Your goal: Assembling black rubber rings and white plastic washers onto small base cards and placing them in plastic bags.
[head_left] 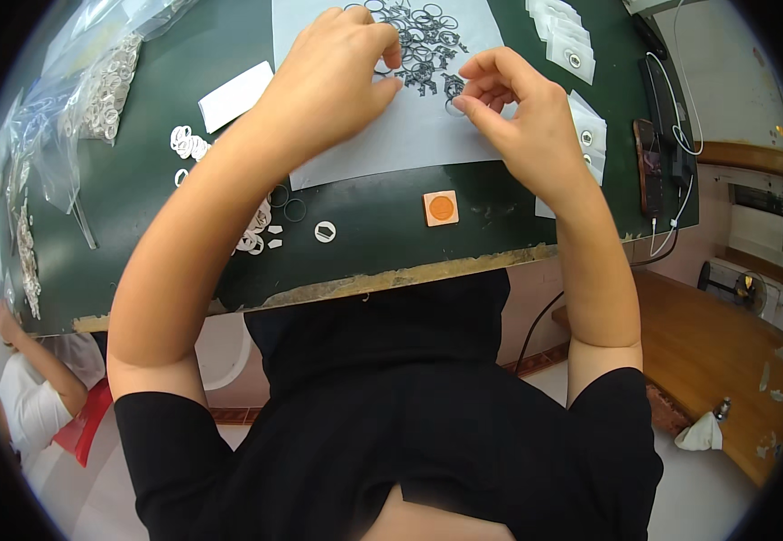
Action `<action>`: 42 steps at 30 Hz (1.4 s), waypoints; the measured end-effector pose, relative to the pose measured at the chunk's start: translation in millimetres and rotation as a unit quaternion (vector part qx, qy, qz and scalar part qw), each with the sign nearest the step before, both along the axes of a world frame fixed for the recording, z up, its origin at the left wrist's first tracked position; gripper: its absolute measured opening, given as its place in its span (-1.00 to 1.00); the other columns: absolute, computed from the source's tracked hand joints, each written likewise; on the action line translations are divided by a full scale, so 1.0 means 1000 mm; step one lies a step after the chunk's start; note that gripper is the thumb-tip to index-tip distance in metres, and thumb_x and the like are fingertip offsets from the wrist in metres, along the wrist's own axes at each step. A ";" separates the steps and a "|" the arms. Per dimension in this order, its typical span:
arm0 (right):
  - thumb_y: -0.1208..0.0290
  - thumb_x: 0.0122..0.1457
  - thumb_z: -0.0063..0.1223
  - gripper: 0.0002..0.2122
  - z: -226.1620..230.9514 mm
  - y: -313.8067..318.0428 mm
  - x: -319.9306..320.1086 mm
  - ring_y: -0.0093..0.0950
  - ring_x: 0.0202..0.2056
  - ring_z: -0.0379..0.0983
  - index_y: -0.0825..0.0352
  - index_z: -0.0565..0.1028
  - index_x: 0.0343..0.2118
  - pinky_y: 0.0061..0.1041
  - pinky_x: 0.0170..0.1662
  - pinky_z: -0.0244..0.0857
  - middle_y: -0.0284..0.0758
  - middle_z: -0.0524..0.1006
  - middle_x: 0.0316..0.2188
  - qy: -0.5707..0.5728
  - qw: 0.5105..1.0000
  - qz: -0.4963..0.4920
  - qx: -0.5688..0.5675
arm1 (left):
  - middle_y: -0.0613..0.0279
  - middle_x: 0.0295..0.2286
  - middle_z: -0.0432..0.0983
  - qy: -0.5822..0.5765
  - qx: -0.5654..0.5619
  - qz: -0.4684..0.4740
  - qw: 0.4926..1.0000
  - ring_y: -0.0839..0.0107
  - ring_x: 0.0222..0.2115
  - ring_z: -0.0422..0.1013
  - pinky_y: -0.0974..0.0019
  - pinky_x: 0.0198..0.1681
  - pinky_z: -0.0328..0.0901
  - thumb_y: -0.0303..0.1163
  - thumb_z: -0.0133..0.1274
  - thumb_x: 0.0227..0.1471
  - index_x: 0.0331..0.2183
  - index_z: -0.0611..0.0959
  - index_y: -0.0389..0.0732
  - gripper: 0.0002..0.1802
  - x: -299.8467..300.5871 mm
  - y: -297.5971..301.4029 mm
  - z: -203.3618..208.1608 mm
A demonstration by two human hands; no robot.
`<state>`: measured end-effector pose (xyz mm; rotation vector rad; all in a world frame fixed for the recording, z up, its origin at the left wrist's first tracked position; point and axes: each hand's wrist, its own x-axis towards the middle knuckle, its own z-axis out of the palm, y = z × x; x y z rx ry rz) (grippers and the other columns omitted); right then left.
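**Dark ring pieces heaped on a white sheet over a green worktop**

At far left, beyond the worktop's left edge, a co-worker in a white sleeve sits near something red, above a pale floor. Along that edge lie clear plastic bags, one packed with white rings. Further in are a folded white card and a small cluster of white flat rings; more white pieces lie by the near edge, partly hidden by the forearm.

The left hand is at the left side of the dark heap, its grip loosely parted, thumb and nearest fingertip separate. Below, a lone white ring and a square block with an orange disc lie toward the near edge, whose facing strip is chipped and yellowed.

The right hand bends at the heap's right side, thumb tip against a dark ring; whether its grip has closed on it, I cannot tell. White packets line the right part, with a phone and white cable near the right edge. Beyond that stands a scuffed brown wooden surface.
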<state>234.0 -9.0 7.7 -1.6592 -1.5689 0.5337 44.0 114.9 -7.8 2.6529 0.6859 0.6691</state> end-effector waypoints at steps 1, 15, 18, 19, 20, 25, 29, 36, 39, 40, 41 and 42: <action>0.59 0.11 0.21 -0.88 0.001 -0.003 -0.001 -0.39 -0.41 0.52 0.38 0.53 -0.28 -0.40 -0.32 0.40 -0.27 0.57 -0.48 -0.054 0.998 -0.002 0.043 | 0.16 -0.37 0.53 -0.024 0.020 -0.002 1.000 0.20 -0.29 0.45 0.22 -0.13 0.36 -0.44 0.22 0.04 -0.31 0.64 -0.28 -0.84 0.009 0.010 -0.005; 0.65 -0.01 0.27 -0.77 -0.014 -0.075 -0.041 -0.44 -0.40 0.44 0.35 0.56 -0.25 -0.45 -0.33 0.25 -0.45 0.57 -0.49 -0.158 0.971 0.088 0.155 | -0.20 -0.43 0.63 0.127 -0.130 0.018 0.983 -0.08 -0.32 0.57 0.04 -0.17 0.44 -0.46 0.17 -0.02 -0.41 0.71 -0.35 -0.85 0.026 0.012 0.006; 0.64 -0.01 0.28 -0.78 -0.017 -0.076 -0.038 -0.42 -0.40 0.44 0.35 0.57 -0.26 -0.44 -0.32 0.25 -0.45 0.57 -0.49 -0.162 0.971 0.085 0.154 | -0.25 -0.25 0.62 0.042 -0.154 0.004 0.987 -0.08 -0.17 0.54 0.13 -0.05 0.40 -0.38 0.15 0.02 -0.11 0.70 -0.22 -0.66 0.003 -0.017 0.026; 0.63 -0.01 0.29 -0.78 -0.019 -0.077 -0.036 -0.41 -0.40 0.45 0.35 0.57 -0.26 -0.42 -0.31 0.25 -0.44 0.57 -0.48 -0.166 0.969 0.089 0.158 | 0.00 -0.35 0.56 0.009 -0.202 -0.008 0.979 0.16 -0.26 0.49 0.25 -0.12 0.36 -0.43 0.17 0.05 -0.19 0.67 -0.25 -0.76 -0.005 -0.032 0.034; 0.63 -0.01 0.29 -0.78 -0.018 -0.078 -0.036 -0.41 -0.40 0.45 0.35 0.57 -0.26 -0.42 -0.31 0.25 -0.44 0.57 -0.48 -0.164 0.969 0.091 0.158 | 0.25 -0.46 0.49 -0.022 -0.247 -0.015 0.969 0.40 -0.35 0.43 0.37 -0.19 0.33 -0.49 0.20 0.07 -0.27 0.65 -0.29 -0.86 -0.015 -0.044 0.040; 0.57 -0.05 0.35 -0.77 -0.014 -0.081 -0.037 -0.30 -0.24 0.44 0.33 0.60 -0.28 -0.36 -0.19 0.31 -0.32 0.54 -0.29 -0.170 0.973 0.071 0.139 | 0.33 -0.42 0.54 -0.145 -0.390 0.023 0.909 0.58 -0.37 0.41 0.51 -0.24 0.29 -0.50 0.15 0.17 -0.15 0.67 -0.32 -0.80 -0.045 -0.084 0.028; 0.57 -0.06 0.35 -0.75 -0.022 -0.088 -0.041 -0.25 -0.18 0.42 0.33 0.61 -0.26 -0.35 -0.14 0.32 -0.31 0.52 -0.24 -0.197 0.969 0.051 0.138 | 0.21 -0.32 0.63 -0.242 -0.574 0.059 0.780 0.58 -0.34 0.47 0.51 -0.23 0.34 -0.48 0.12 0.23 -0.12 0.65 -0.35 -0.79 -0.056 -0.106 0.018; 0.66 0.08 0.27 -0.80 -0.009 -0.104 -0.067 -0.53 -0.36 0.47 0.39 0.59 -0.21 -0.58 -0.31 0.35 -0.27 0.52 -0.30 0.069 0.992 -0.066 0.087 | 0.21 -0.31 0.55 -0.400 -0.769 0.053 0.497 0.47 -0.32 0.41 0.35 -0.17 0.34 -0.46 0.11 0.25 -0.13 0.63 -0.31 -0.82 -0.044 -0.142 0.001; 0.65 0.15 0.24 -0.84 -0.008 -0.106 -0.071 -0.63 -0.34 0.45 0.44 0.54 -0.21 -0.63 -0.23 0.36 -0.34 0.52 -0.29 0.250 0.965 -0.066 0.048 | 0.25 -0.33 0.54 -0.389 -0.784 0.050 0.482 0.47 -0.32 0.41 0.35 -0.16 0.34 -0.46 0.12 0.24 -0.13 0.64 -0.30 -0.82 -0.040 -0.147 0.003; 0.65 0.15 0.24 -0.84 -0.007 -0.105 -0.072 -0.63 -0.34 0.45 0.44 0.54 -0.21 -0.63 -0.23 0.36 -0.34 0.52 -0.29 0.251 0.964 -0.068 0.046 | 0.25 -0.32 0.55 -0.395 -0.778 0.043 0.487 0.47 -0.31 0.41 0.35 -0.16 0.34 -0.46 0.13 0.24 -0.13 0.65 -0.30 -0.82 -0.037 -0.147 0.002; 0.65 0.17 0.22 -0.86 -0.006 -0.104 -0.074 -0.63 -0.35 0.46 0.44 0.53 -0.22 -0.63 -0.21 0.37 -0.34 0.51 -0.29 0.290 0.954 -0.073 0.027 | 0.25 -0.32 0.55 -0.401 -0.772 0.037 0.492 0.47 -0.31 0.41 0.35 -0.15 0.34 -0.47 0.13 0.23 -0.13 0.65 -0.30 -0.81 -0.035 -0.148 0.001; 0.65 0.19 0.21 -0.88 -0.004 -0.103 -0.075 -0.63 -0.36 0.46 0.44 0.53 -0.23 -0.63 -0.19 0.38 -0.35 0.51 -0.29 0.328 0.941 -0.077 0.008 | 0.25 -0.32 0.55 -0.399 -0.773 0.038 0.491 0.47 -0.31 0.41 0.35 -0.15 0.34 -0.47 0.13 0.23 -0.13 0.65 -0.30 -0.81 -0.034 -0.151 0.001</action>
